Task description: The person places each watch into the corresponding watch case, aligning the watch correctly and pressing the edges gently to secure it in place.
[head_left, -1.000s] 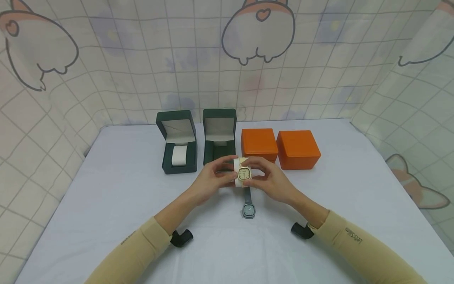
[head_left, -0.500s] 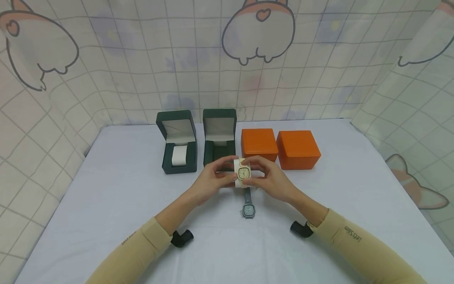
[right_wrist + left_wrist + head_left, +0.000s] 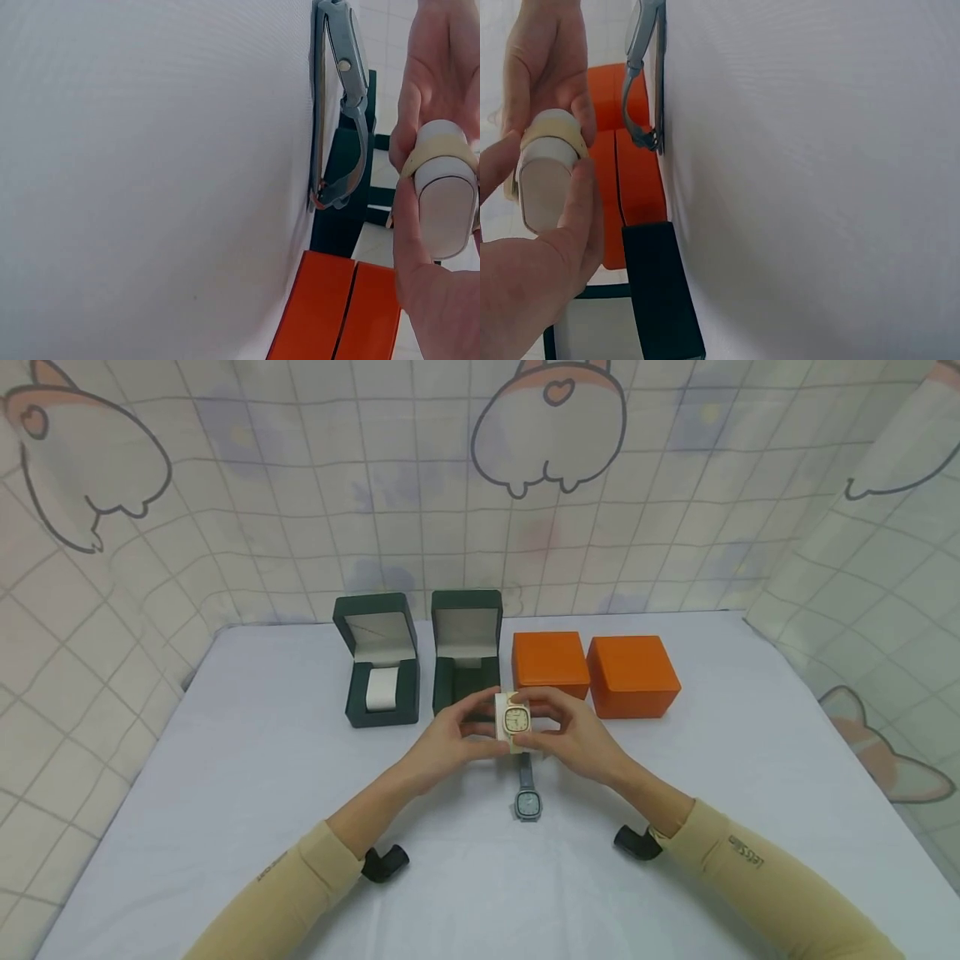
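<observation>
A cream-strapped watch [image 3: 516, 720] with a squarish pale dial is wrapped round a white watch pillow [image 3: 501, 727], held above the table between both hands. From the left, my left hand [image 3: 454, 737] grips the pillow with thumb and fingers. On the other side my right hand [image 3: 576, 739] pinches the watch, its thumb below the dial and fingers above. Both wrist views show the pillow's rounded end [image 3: 546, 193] and the cream strap [image 3: 439, 152] going round it. Beneath the hands, a grey-blue watch [image 3: 528, 804] lies on the tablecloth.
Behind the hands stand two open green watch boxes; the left box [image 3: 382, 693] contains a white pillow [image 3: 382, 689], while the right box [image 3: 467, 610] shows a dark bare inside. Two closed orange boxes [image 3: 550, 658] [image 3: 634, 675] sit to their right. White cloth [image 3: 247, 793] covers the table.
Both hands have raised the cream watch and its pillow very slightly. The left thumb now lies lower, along the pillow's bottom edge. The boxes and grey-blue watch stay put.
</observation>
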### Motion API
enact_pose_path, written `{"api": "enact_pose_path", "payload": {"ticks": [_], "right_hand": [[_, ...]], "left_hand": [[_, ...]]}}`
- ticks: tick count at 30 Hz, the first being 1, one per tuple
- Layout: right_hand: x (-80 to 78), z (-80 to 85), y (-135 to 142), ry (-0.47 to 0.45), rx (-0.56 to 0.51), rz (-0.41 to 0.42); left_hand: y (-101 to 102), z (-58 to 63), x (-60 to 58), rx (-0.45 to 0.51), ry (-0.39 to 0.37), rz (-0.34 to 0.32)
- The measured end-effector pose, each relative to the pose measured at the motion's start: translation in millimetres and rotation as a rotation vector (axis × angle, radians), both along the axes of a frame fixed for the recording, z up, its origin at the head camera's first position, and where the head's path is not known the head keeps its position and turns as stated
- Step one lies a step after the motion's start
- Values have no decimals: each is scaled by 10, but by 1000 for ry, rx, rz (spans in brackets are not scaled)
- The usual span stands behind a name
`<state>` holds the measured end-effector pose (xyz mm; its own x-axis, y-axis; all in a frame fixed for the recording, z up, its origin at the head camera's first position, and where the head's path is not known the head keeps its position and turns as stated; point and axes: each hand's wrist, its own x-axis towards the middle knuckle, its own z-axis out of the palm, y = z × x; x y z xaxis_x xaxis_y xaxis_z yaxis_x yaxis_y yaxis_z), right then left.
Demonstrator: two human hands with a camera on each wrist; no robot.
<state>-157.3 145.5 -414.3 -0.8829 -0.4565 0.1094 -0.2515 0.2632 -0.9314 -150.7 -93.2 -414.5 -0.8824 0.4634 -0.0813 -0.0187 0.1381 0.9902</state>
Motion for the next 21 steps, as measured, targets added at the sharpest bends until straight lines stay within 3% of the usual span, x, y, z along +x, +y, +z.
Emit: {"api": "enact_pose_path", "payload": {"ticks": [13,21], "right_hand": [[-23,15,34,-36,-120,118],[-56,6,29,-24,-105,96]], "left_hand": [[-24,12,11,-68,71,12],[-41,-8,10,-58,121,22]]}}
